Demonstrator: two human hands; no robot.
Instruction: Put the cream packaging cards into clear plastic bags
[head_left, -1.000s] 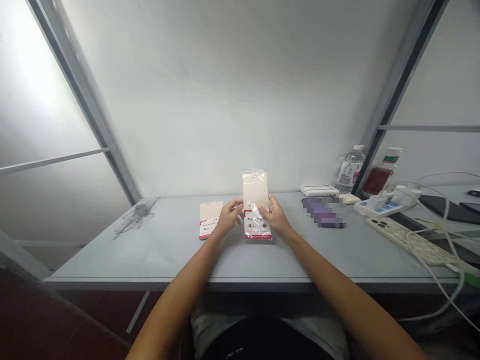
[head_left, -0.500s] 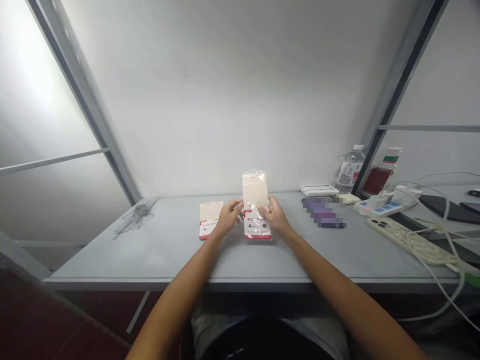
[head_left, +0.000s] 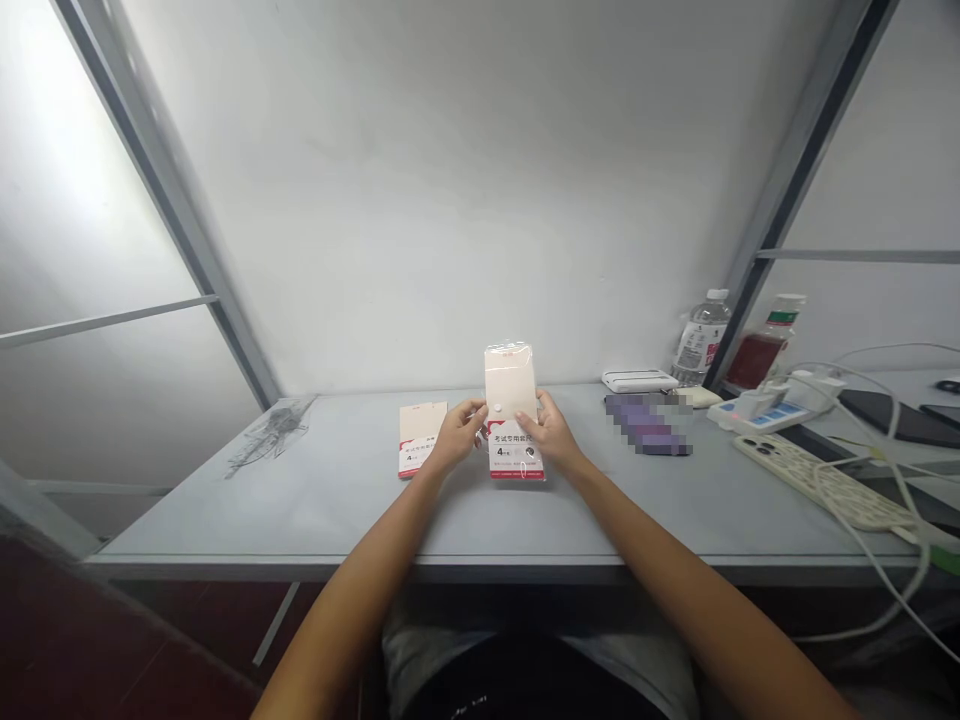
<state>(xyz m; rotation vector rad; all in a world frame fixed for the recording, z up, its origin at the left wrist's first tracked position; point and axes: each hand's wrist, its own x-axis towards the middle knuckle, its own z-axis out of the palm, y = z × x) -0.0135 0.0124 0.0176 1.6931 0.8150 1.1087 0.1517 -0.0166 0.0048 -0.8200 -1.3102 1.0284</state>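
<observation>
Both hands hold one small packet (head_left: 512,395) upright over the middle of the grey table (head_left: 300,510). The packet is a clear bag around a cream card with a red and white label at its lower end. My left hand (head_left: 455,437) pinches its left edge, and my right hand (head_left: 550,432) grips its right edge. A second, similar cream card packet (head_left: 421,439) lies flat on the table just left of my left hand.
A crumpled clear plastic bag (head_left: 271,431) lies at the far left. On the right stand two bottles (head_left: 701,337), a white box (head_left: 638,380), a blurred purple object (head_left: 649,424), power strips (head_left: 825,488) with white cables, and dark phones (head_left: 896,415).
The packet's lower label now shows more plainly between my hands; the hands themselves have barely moved.
</observation>
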